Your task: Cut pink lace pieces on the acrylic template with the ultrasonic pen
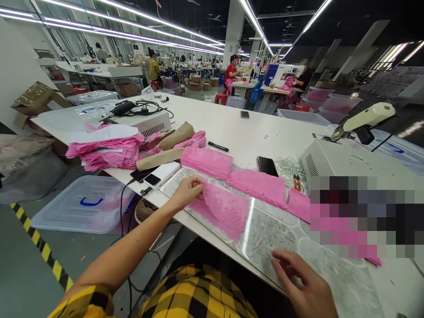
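My left hand (189, 193) is closed in a pinch on the upper left corner of a pink lace fabric piece (228, 207). That piece is partly lifted, and more pink fabric lies flat beneath it. My right hand (306, 282) is over a grey marbled board (271, 232) at the table's near edge. Its fingers are bent and apart, with nothing in them. Just beyond the board lie a pink fabric stack (207, 161) and a second pink stack (258, 186). Further right, a third pink pile (299, 205) runs into a blurred patch that hides the rest.
A tall pink bundle (109, 150) stands at left, near a white power bank (162, 174). Beyond the stacks are a black marker (218, 146), a phone (267, 166), orange snips (297, 182) and a grey machine box (344, 163). Cables (122, 207) hang off the near edge.
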Motion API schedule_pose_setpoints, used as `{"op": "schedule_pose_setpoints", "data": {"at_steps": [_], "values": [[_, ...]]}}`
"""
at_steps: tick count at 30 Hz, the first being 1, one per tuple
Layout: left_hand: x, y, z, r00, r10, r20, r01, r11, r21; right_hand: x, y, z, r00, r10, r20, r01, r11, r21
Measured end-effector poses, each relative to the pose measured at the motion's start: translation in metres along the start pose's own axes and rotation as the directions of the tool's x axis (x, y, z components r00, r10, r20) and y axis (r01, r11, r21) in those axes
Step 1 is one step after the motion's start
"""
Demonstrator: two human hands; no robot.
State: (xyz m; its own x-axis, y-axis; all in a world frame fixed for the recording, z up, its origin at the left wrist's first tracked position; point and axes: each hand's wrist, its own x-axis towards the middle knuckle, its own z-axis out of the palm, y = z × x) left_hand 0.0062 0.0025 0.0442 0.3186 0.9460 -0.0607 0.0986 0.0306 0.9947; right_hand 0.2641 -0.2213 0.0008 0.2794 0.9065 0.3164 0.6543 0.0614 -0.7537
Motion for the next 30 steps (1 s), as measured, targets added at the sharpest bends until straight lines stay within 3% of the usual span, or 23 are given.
{"op": "schedule_pose_setpoints", "data": {"at_steps": [2, 6, 11, 17, 21, 24, 30], "values": [[-0.003, -0.010, -0.008, 0.999, -0.049, -0.022, 0.048, 0.997, -0.053, 0.027, -0.005, 0.015, 0.994, -0.092, 0.055, 0.092, 0.996, -0.003], [0.002, -0.020, -0.009, 0.993, -0.114, -0.023, 0.111, 0.985, -0.132, 0.059, -0.011, 0.033, 0.966, -0.152, 0.209, 0.166, 0.985, -0.051], [0.012, -0.019, -0.005, 0.988, -0.151, 0.022, 0.153, 0.972, -0.181, 0.068, -0.014, 0.044, 0.926, -0.186, 0.328, 0.232, 0.967, -0.108], [0.025, -0.017, -0.005, 0.982, -0.180, 0.066, 0.188, 0.971, -0.148, 0.075, -0.010, 0.044, 0.931, -0.162, 0.327, 0.201, 0.976, -0.087], [0.027, -0.018, -0.012, 0.987, -0.147, 0.061, 0.149, 0.989, -0.024, 0.075, -0.018, 0.037, 0.931, -0.197, 0.308, 0.232, 0.969, -0.081], [0.019, -0.021, -0.024, 0.994, -0.097, 0.047, 0.089, 0.984, 0.153, 0.068, -0.027, 0.038, 0.904, -0.280, 0.323, 0.311, 0.949, -0.049], [-0.002, -0.029, -0.043, 0.999, 0.026, 0.039, -0.042, 0.850, 0.525, 0.054, -0.023, 0.052, 0.838, -0.435, 0.329, 0.482, 0.873, -0.073]]}}
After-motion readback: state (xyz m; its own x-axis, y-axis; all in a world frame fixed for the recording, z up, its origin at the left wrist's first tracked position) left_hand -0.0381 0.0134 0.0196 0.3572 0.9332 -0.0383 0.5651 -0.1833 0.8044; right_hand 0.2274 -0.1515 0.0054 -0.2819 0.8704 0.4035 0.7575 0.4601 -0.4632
